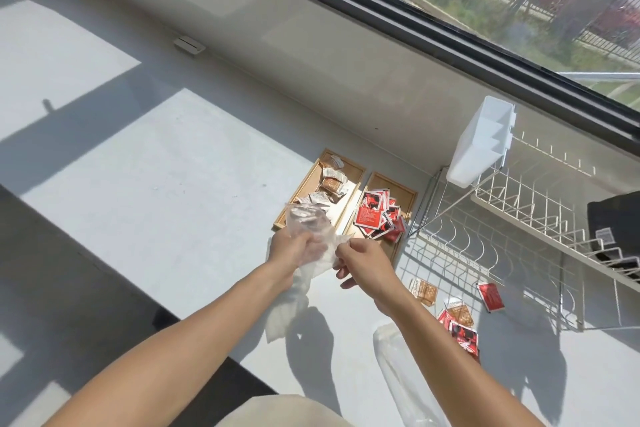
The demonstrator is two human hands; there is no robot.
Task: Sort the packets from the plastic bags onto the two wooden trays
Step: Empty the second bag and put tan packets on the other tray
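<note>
Left hand (294, 248) clenched around clear bag (311, 229), right hand (363, 258) pinching its edge, just near of the trays (349, 166). Best to shake out any remaining contents, then set aside. Loose packets (457, 319) waiting on table (173, 166), near right.

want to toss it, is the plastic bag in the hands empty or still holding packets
Looks empty: the clear bag, gripped by the left hand and right hand, shows no packets through it.
</note>
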